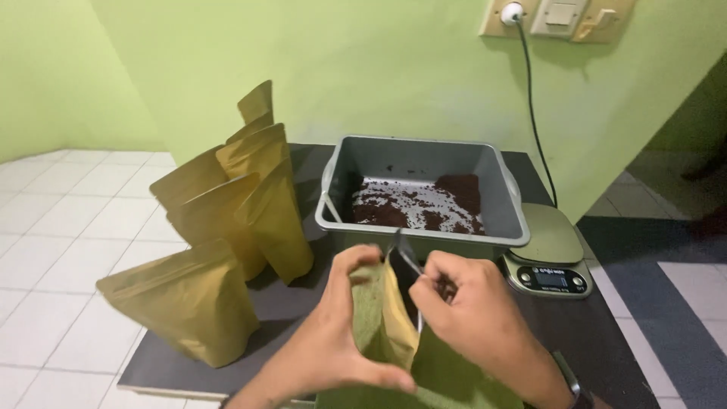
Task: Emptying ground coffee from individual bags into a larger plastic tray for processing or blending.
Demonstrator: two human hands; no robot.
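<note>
L hand (333, 333) + R hand (473, 310) grip open pouch (386, 326).

We grip an open gold pouch (382, 322) with our left hand (333, 341) while our right hand (473, 310) works a metal scoop (403, 254) at its mouth, a grey tray (420, 193) of brown grounds just beyond, more pouches (227, 204) left.

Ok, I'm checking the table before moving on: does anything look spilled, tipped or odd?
Nothing looks spilled. The dark grounds stay inside the grey tub, and the filled gold pouches stand upright on the dark table. The left hand and right hand hold one pouch open.
</note>
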